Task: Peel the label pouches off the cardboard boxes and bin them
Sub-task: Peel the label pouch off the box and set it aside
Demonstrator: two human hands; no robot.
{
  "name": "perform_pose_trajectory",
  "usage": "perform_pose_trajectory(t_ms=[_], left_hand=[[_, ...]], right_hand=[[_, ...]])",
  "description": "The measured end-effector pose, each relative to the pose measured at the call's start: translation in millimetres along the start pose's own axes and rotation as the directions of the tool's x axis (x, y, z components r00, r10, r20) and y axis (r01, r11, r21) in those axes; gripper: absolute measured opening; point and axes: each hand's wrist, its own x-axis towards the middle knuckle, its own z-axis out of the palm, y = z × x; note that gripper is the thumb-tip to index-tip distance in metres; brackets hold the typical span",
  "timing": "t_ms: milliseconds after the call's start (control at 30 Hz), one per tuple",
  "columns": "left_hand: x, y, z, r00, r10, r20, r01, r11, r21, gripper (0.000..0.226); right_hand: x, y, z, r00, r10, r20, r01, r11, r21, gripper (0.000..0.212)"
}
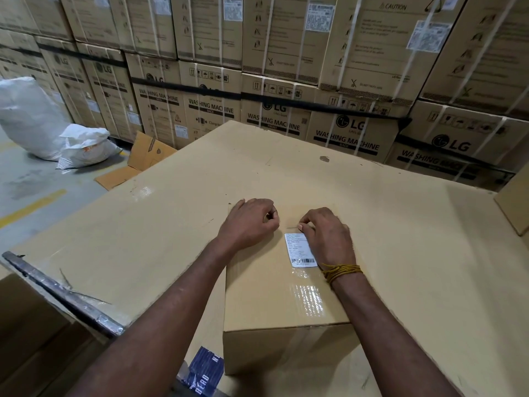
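A small cardboard box [266, 305] sits on a large flat cardboard surface [400, 253] in front of me. On its top lies a white label with a barcode under a clear glossy pouch [300, 253]. My right hand [329, 236] rests over the label's right side, its fingertips pinching at the pouch's far edge. My left hand [249, 222] lies on the far left part of the box top with its fingers curled under; nothing shows in it.
Stacked washing machine cartons [286, 81] form a wall behind. Two white sacks [43, 124] and a flattened carton [137, 164] lie on the floor at left. A dark wrapped bar [63, 293] lies at the left edge. Another box [515, 202] stands at right.
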Motion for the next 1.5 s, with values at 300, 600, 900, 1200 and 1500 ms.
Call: perform_pose_trajectory(t_ms=[300, 600, 900, 1200, 1500], left_hand=[[1.0, -2.1, 0.9, 1.0, 0.005, 0.001, -0.005, 1.0, 0.0, 0.01], [2.0, -4.2, 2.4, 1.0, -0.006, 0.011, 0.006, 1.0, 0.003, 0.011], [2.4, -5.5, 2.5, 1.0, 0.002, 0.013, -0.002, 1.0, 0.008, 0.01], [-0.4, -3.0, -1.0, 0.999, 0.025, 0.023, -0.024, 0.999, -0.035, 0.011], [-15.7, 13.9, -5.7, 0.987, 0.117, 0.11, -0.07, 0.929, -0.362, 0.04]], right_hand=[[-2.6, -2.3, -2.8, 1.0, 0.0, 0.017, 0.001, 0.999, -0.033, 0.011], [-4.9, 1.7, -7.4, 1.0, -0.018, -0.005, 0.018, 0.988, 0.152, 0.005], [-8.5, 5.0, -18.6, 0.998, 0.006, 0.064, -0.038, 0.86, 0.508, 0.018], [-4.0, 16.9, -22.0, 0.987, -0.003, 0.162, -0.123, 0.639, 0.76, 0.047], [-1.7, 19.6, -20.0, 0.992, 0.019, 0.125, -0.112, 0.581, 0.806, 0.058]])
